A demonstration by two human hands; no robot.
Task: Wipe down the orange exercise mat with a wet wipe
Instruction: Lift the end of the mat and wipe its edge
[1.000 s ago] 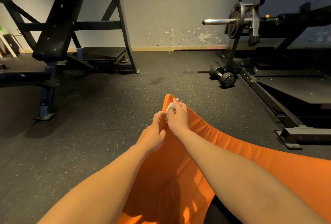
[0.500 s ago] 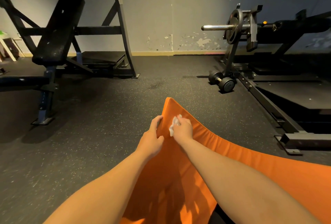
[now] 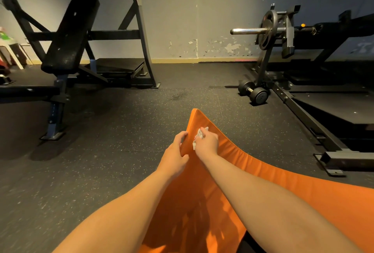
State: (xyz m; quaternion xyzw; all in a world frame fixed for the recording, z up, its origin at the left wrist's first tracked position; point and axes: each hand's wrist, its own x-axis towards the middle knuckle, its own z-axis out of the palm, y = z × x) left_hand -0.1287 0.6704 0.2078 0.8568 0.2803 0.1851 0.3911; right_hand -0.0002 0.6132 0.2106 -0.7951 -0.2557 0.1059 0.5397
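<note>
Your orange mat (image 3: 283,188) lies in front of you on the dark gym floor (image 3: 101,161), and it runs from the bottom of the view up to a far corner that points away from you. The left side of the mat is lifted up off the floor. Your left hand (image 3: 175,155) holds that lifted edge, with the fingers curled round it and the thumb on the side near you. Your right hand (image 3: 207,143) is just beside it, a little farther up the mat. Its fingers are bent tight round a scrunched white wet wipe (image 3: 199,135), and the wipe is touching the orange top close to the far corner. Both of your bare arms reach out over the mat. On the left, well away from you, stands a black bench (image 3: 70,36) with a tilted back. On the right, a black dumbbell (image 3: 254,91) lies on the floor near a rack with a round weight plate (image 3: 268,30).
</note>
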